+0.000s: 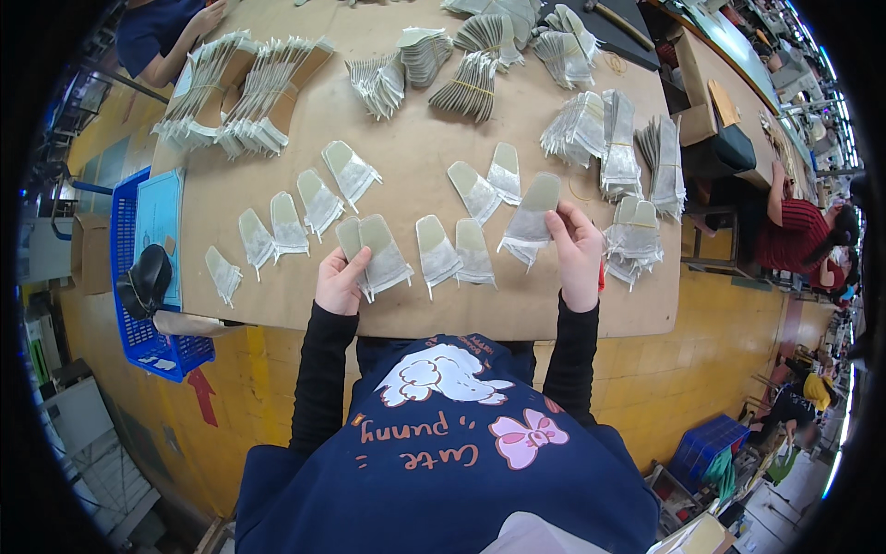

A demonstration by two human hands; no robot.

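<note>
My left hand (340, 282) pinches tongue-shaped fabric pieces (384, 251), grey-green at the rounded end and whitish at the ragged end; two overlap under the thumb. Between the thumb and fingers of my right hand (578, 254), raised a little over the table, is another such piece (533, 214); I cannot tell if more lie behind it. A pair of pieces (472, 251) lies between my hands. Farther off is a second pair (474, 192). To the left, single pieces (286, 224) form a slanting row. A stack of pieces (634, 228) sits just right of my right hand.
Tied bundles (466, 85) cover the far part of the brown-topped table (305, 319). Larger bundles (268, 97) stand far left, near another person's arm (189, 37). A blue crate (129, 222) holding a black item is at the left edge. A hammer (618, 20) lies far right.
</note>
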